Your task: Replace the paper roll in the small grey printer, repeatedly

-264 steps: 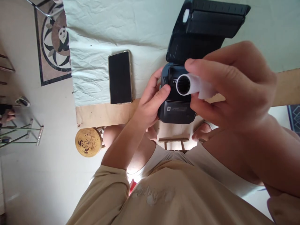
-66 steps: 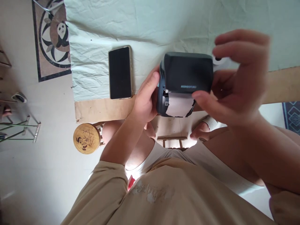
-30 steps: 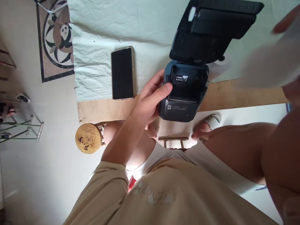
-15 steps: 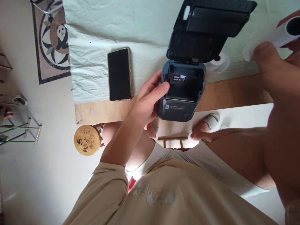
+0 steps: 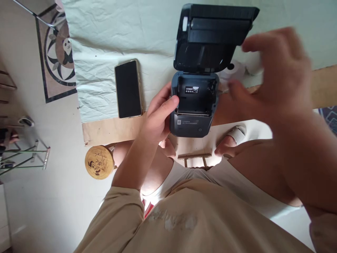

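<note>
My left hand (image 5: 159, 117) grips a dark label printer (image 5: 196, 98) by its left side, thumb over the rim. The printer's lid (image 5: 214, 35) stands swung up, and the paper bay beneath it holds no roll; a small white sticker is on the bay's wall. My right hand (image 5: 281, 77), smeared by motion, is to the right of the lid with thumb and fingers apart and nothing seen between them. Behind its fingers a white paper roll (image 5: 234, 71) lies on the cloth, and a second pale roll (image 5: 254, 65) beside it is partly hidden.
A phone (image 5: 128, 89) with a dark screen lies on the pale green cloth (image 5: 92, 45), left of the printer. The bare wooden table edge (image 5: 112, 131) runs along the front. Below it stand a round wooden stool (image 5: 99, 162) and my legs; a metal rack (image 5: 39, 154) is at far left.
My right hand has let go of the white roll and moved left toward the printer. The printer and my left hand appear slightly farther left, with the lid still up.
</note>
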Tool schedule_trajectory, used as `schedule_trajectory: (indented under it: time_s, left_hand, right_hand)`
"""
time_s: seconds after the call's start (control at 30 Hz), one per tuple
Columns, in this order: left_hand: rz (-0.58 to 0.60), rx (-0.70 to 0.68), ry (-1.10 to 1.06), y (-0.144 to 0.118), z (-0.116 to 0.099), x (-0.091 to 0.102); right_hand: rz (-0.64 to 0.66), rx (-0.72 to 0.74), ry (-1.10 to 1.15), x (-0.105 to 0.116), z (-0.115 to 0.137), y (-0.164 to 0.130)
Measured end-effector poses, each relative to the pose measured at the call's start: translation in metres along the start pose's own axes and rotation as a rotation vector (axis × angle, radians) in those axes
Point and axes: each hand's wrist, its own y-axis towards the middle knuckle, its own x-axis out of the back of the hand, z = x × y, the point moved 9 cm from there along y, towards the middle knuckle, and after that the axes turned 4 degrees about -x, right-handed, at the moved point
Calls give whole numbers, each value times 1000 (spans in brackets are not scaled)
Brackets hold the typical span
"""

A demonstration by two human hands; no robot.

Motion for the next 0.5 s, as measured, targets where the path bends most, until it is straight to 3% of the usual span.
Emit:
schedule_trajectory:
  time_s: [0.13, 0.33, 0.5]
  left_hand:
    - [-13, 5, 0, -1, 0, 0]
    - [12, 21, -2, -1, 0, -1]
    - [9, 16, -13, -1, 3, 1]
  right_hand:
    - [-103, 147, -128, -9, 20, 3]
    - [-55, 21, -171, -10, -9, 5]
    - [14, -54, -154, -23, -23, 6]
